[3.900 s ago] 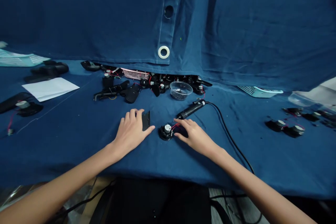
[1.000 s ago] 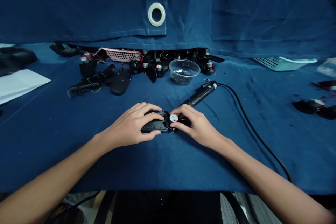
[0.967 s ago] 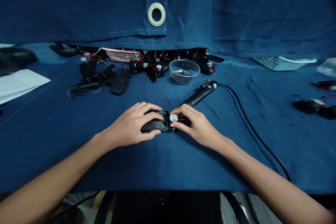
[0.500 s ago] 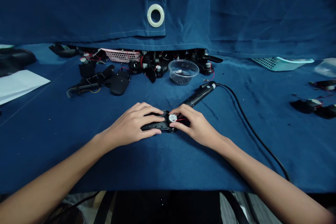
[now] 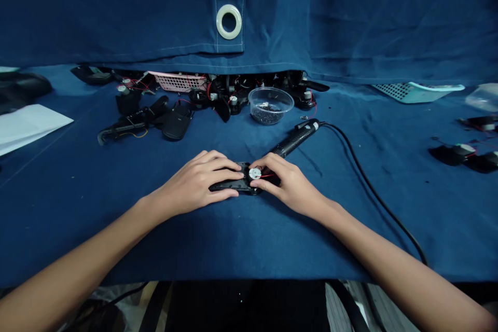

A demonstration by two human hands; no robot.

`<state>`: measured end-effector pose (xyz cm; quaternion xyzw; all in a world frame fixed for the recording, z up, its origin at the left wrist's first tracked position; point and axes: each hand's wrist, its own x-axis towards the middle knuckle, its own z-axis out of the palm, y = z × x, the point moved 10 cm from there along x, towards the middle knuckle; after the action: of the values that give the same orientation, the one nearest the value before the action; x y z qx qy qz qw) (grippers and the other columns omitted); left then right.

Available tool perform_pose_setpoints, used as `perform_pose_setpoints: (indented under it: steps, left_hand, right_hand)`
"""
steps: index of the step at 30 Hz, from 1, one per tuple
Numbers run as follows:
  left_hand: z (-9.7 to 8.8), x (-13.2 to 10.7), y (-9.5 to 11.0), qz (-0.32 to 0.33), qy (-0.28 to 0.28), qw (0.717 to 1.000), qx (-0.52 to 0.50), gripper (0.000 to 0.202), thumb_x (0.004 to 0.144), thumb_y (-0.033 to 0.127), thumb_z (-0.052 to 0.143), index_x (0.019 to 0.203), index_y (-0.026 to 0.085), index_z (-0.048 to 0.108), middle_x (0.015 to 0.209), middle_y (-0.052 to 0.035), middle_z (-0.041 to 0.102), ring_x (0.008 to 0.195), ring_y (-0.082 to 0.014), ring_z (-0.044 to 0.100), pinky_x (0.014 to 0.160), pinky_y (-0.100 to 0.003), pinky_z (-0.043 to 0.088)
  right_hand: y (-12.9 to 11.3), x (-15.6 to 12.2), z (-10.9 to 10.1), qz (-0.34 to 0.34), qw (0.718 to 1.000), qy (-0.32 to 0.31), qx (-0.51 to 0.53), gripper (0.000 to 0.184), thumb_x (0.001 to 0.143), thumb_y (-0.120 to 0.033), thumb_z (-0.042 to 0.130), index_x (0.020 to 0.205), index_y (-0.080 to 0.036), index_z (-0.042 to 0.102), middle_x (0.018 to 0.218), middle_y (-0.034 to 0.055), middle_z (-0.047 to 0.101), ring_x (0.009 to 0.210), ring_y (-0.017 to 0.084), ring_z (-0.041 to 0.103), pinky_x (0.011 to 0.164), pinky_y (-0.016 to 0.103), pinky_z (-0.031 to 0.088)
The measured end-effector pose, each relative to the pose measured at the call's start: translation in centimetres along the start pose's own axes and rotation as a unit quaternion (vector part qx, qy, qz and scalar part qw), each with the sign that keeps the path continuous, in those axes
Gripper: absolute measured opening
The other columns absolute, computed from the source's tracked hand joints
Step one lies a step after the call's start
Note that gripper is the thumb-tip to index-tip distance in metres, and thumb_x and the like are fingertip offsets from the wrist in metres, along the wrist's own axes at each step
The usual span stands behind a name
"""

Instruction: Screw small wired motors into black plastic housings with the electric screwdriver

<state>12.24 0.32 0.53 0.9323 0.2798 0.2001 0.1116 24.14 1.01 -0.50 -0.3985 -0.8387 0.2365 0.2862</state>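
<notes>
The black housing lies long axis L-R, motor end to the R. L hand and R hand grip it, fingers curled. Clear bowl holds tiny black screws.

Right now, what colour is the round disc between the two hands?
White, the disc beside a red wire, best seen in the head view.

Smooth, matt black plastic housing — on matt woven blue cloth
</notes>
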Motion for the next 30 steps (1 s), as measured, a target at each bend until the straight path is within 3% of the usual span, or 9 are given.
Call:
perform_pose_setpoints:
  steps: [16, 30]
  left_hand:
    - [0.4, 0.1, 0.1, 0.007, -0.013, 1.000, 0.011, 0.034, 0.091, 0.040, 0.056, 0.121, 0.025, 0.061, 0.124, -0.0035, 0.061, 0.114, -0.0205, 0.050, 0.097, -0.037, 0.040]
    - [-0.8, 0.0, 0.2, 0.013, 0.038, 0.999, -0.023, 0.031, 0.087, 0.034, 0.063, 0.116, 0.022, 0.064, 0.118, -0.0035, 0.063, 0.110, -0.0189, 0.052, 0.096, -0.035, 0.042]
  right_hand:
    - [0.1, 0.0, 0.1, -0.003, 1.000, -0.001, -0.003, 0.021, 0.089, -0.033, 0.059, 0.107, -0.022, 0.056, 0.103, 0.0045, 0.062, 0.097, 0.019, 0.059, 0.086, 0.033, 0.048]
    - [0.2, 0.1, 0.3, -0.001, 1.000, -0.010, 0.008, 0.020, 0.090, -0.031, 0.060, 0.106, -0.021, 0.055, 0.103, 0.0027, 0.060, 0.096, 0.016, 0.056, 0.086, 0.031, 0.045]
